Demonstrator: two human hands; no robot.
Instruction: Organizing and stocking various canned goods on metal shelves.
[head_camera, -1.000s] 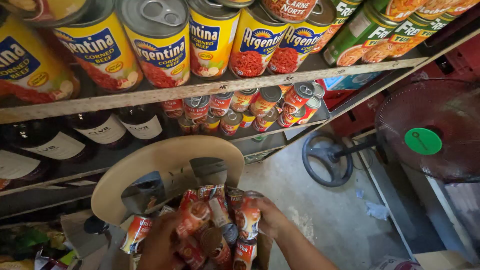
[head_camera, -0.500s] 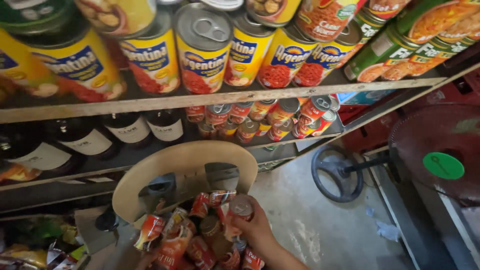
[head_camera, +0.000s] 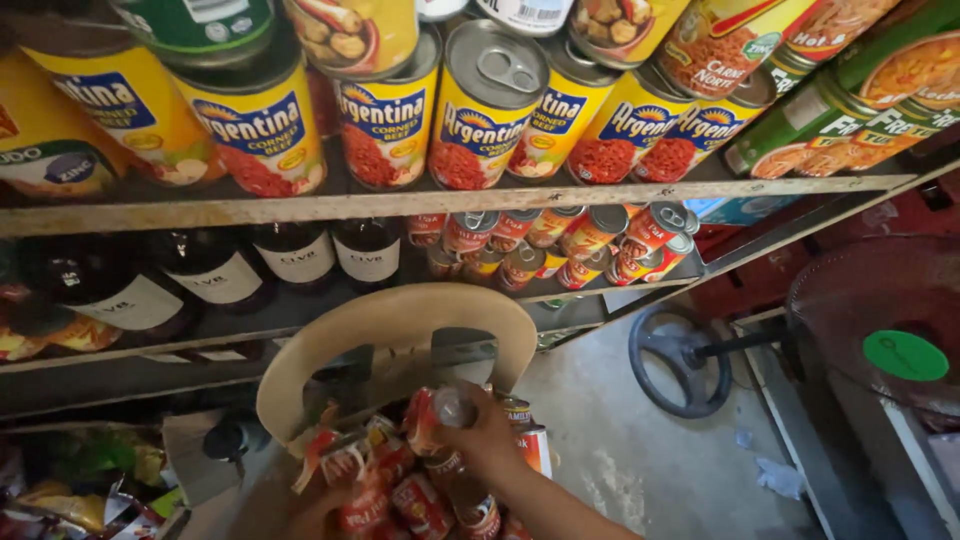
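Note:
A plastic-wrapped pack of small red cans (head_camera: 400, 490) lies on the seat of a beige chair (head_camera: 390, 320), its wrap torn open at the top. My right hand (head_camera: 490, 445) comes in from the lower right and grips one small red can (head_camera: 438, 418) at the top of the pack, silver lid facing up. My left hand (head_camera: 312, 512) is low at the frame's bottom edge against the pack's left side. Cans and wrap hide its fingers.
Straight ahead, a wooden shelf (head_camera: 450, 203) carries large yellow-and-red cans (head_camera: 485, 110), with green cans (head_camera: 830, 120) to the right. Dark bottles (head_camera: 290, 255) and small red cans (head_camera: 560, 245) fill the shelf below. A floor fan (head_camera: 880, 320) stands right, snack bags (head_camera: 70, 490) lower left.
My right hand has moved up from the pack's right side to its top and closed on one can. The view has shifted slightly right and closer to the shelves.

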